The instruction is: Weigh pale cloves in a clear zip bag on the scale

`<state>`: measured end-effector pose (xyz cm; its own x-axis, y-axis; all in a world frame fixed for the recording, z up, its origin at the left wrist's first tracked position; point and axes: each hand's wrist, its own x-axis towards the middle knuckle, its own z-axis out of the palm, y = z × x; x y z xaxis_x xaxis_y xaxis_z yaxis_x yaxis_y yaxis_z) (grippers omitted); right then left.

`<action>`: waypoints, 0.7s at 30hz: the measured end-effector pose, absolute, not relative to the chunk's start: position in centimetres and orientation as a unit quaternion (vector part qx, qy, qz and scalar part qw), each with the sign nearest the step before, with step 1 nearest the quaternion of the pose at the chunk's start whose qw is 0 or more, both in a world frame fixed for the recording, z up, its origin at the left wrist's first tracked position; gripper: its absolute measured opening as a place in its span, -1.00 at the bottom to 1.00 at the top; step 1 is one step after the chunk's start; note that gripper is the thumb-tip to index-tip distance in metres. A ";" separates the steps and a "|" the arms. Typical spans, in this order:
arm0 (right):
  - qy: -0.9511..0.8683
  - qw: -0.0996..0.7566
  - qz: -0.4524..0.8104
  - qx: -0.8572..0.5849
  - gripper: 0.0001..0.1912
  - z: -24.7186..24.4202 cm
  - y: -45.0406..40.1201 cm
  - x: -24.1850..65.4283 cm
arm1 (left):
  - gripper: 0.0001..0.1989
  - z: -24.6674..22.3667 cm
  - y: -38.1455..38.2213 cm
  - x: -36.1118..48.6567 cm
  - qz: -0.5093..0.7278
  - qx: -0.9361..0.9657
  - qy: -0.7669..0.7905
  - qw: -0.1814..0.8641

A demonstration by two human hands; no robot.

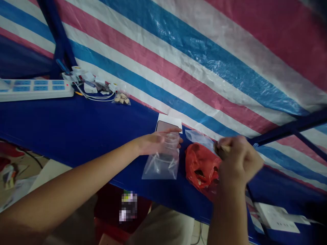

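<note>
Left hand [158, 143] lies open on a clear plastic bag [160, 166] at frame center, bag looks unfilled so far; right hand [237, 160] clenched round a small brown piece [221, 149] beside a red plastic bag [200, 166], right of center.

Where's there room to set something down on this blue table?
Bare blue tabletop stretches between the white power strip and the left hand. Crowded: white chargers and cables, and the red plastic bag by the right hand.
</note>
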<state>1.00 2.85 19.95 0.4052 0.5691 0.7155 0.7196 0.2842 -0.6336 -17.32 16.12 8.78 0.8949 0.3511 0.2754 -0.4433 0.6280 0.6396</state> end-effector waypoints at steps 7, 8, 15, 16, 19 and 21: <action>-0.758 0.275 0.099 -0.583 -0.54 22.8 9.0 0.3 | -0.27 8.6 15.8 -12.0 0.092 0.418 -0.113 0.897; -0.763 0.239 0.119 -0.589 -0.54 22.6 9.5 0.4 | -0.29 8.2 15.9 -11.7 0.095 0.416 -0.115 0.897; -0.764 0.082 0.023 -0.640 -0.55 21.5 10.5 -1.5 | -0.30 7.3 16.7 -13.3 0.107 0.448 -0.105 0.882; -0.762 0.071 0.013 -0.644 -0.56 21.5 10.4 -1.8 | -0.30 7.4 16.8 -13.6 0.106 0.457 -0.100 0.878; -0.751 0.046 -0.011 -0.658 -0.59 21.4 10.0 -2.4 | -0.33 7.7 16.8 -13.9 0.112 0.478 -0.081 0.868; -0.747 0.035 -0.029 -0.664 -0.60 21.3 9.8 -2.3 | -0.34 7.8 16.7 -13.9 0.113 0.487 -0.072 0.863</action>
<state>-2.33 9.79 21.33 -0.1165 0.9890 0.0913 0.9931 0.1173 -0.0037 -13.94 16.73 7.78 0.9640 0.1246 0.2348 -0.2654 0.4995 0.8247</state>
